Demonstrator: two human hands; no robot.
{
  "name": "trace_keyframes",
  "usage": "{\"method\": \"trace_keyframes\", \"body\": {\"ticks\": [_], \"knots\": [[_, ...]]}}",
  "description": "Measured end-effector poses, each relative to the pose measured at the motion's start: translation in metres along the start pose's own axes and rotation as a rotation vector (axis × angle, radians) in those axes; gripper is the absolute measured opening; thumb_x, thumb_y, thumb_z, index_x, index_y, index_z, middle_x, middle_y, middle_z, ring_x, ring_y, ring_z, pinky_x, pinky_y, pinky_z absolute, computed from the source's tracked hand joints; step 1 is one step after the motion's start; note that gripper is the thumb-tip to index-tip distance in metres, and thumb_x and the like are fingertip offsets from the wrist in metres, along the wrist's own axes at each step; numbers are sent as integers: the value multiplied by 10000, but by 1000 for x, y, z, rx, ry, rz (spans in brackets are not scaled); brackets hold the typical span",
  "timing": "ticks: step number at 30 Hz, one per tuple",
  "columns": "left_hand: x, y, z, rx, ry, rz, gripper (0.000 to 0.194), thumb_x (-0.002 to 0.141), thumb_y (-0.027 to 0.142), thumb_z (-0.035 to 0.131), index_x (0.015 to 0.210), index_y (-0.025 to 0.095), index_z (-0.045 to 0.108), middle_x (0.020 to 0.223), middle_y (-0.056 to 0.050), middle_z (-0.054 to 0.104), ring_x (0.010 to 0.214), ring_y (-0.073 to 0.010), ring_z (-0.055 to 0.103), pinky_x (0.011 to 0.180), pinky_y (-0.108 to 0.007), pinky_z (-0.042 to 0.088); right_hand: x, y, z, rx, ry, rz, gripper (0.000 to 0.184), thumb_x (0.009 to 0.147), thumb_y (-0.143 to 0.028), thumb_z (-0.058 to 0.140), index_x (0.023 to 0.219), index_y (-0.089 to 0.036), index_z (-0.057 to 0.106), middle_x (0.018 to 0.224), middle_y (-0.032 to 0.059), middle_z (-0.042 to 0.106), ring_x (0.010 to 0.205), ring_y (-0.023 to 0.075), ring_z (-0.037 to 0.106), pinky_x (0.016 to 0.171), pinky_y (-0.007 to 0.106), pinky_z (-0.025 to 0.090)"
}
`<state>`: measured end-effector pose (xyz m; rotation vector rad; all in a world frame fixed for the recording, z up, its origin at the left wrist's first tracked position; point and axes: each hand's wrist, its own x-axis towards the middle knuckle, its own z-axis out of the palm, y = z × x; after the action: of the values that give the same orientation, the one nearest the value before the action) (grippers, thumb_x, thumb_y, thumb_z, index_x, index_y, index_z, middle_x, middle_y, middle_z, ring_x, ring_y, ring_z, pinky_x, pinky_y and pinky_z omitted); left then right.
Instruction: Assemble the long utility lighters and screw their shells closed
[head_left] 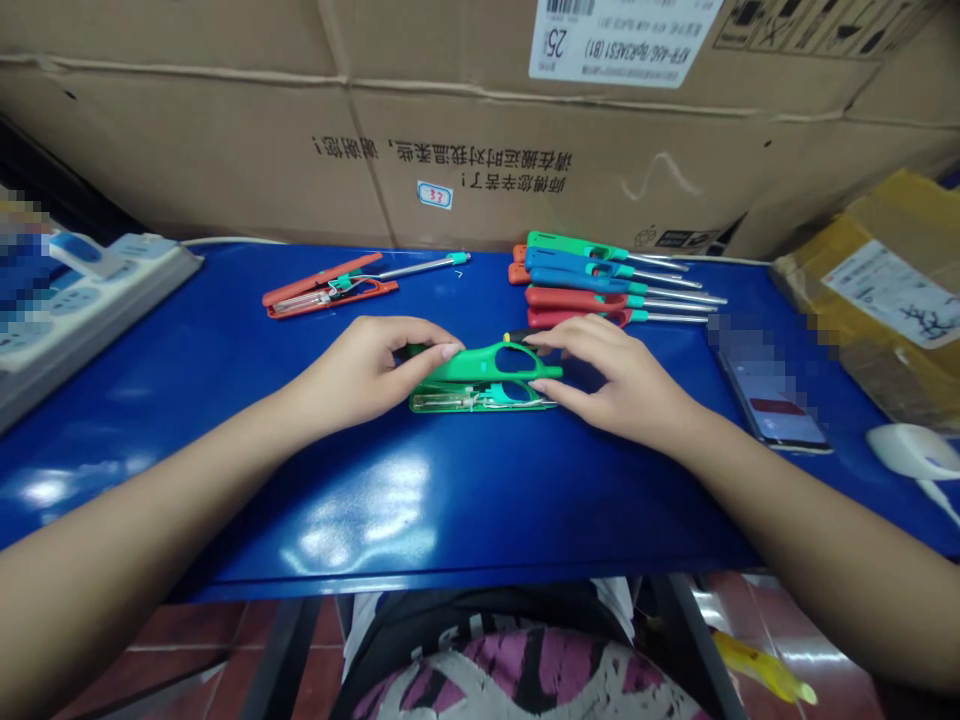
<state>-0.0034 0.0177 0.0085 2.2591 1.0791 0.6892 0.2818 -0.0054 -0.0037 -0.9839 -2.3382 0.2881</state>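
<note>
The green upper casing half of a long-nosed gas lighter (480,362) is between my two hands, tilted up off its lower half. My left hand (360,375) pinches its rear end between thumb and fingers. At its nose end, my right hand (619,370) is closed around it, thumb below and fingers above. Under the casing half lies the open lower half (442,402), with a clear fuel tank, a teal trigger and thin parts showing inside. A black and yellow tool handle (513,338) sits just behind, partly hidden by my right fingers.
At the back left lies an opened red lighter (330,292) with its metal tube. Several closed lighters (574,275) are piled at the back right. A phone (780,400), a white device (915,450), a power strip (82,300) and a large carton (225,150) surround the blue table (480,500).
</note>
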Motion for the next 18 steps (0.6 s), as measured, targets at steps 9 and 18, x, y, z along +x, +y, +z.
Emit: {"method": "trace_keyframes", "body": {"ticks": [9, 18], "knots": [[-4, 6, 1, -73, -35, 58, 267, 889, 386, 699, 1041, 179, 770, 1027, -77, 749, 860, -181, 696, 733, -276, 558, -3, -6, 8, -18, 11, -52, 297, 908, -320, 709, 1164, -170, 695, 957, 92, 733, 900, 244, 639, 836, 402, 519], [-4, 7, -11, 211, -180, 210, 259, 863, 344, 716, 1064, 186, 761, 997, -62, 740, 916, -208, 684, 860, -338, 530, -2, -6, 15, -33, -67, -13, 285, 917, -365, 696, 1154, -209, 708, 983, 81, 720, 925, 247, 602, 885, 426, 484]]}}
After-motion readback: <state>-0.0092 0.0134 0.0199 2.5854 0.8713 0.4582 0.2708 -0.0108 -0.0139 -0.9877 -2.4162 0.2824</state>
